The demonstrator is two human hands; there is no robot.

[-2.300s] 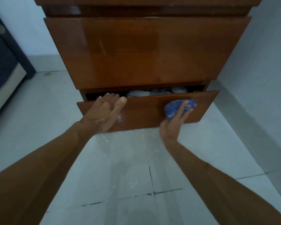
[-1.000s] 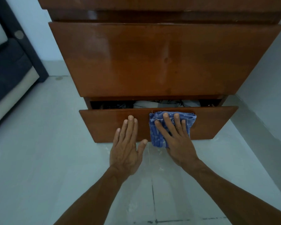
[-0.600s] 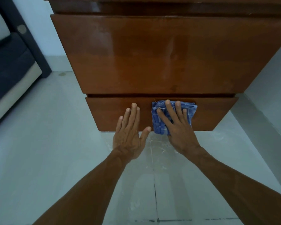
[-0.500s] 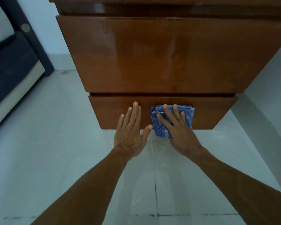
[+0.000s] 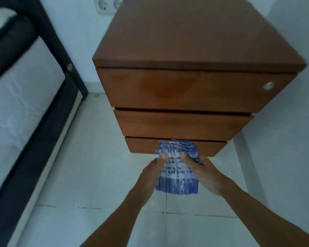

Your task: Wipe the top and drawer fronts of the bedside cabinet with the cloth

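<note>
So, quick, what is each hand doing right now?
Left hand: pinching the left edge of the blue cloth, thumb on top.
Right hand: pinching the right edge of the same cloth.

A dark bed frame (image 5: 48, 122) with a white mattress (image 5: 16, 104) stands at the left. Two sockets (image 5: 108, 5) sit in the wall (image 5: 82, 32). The floor (image 5: 70, 175) has pale tiles.
</note>
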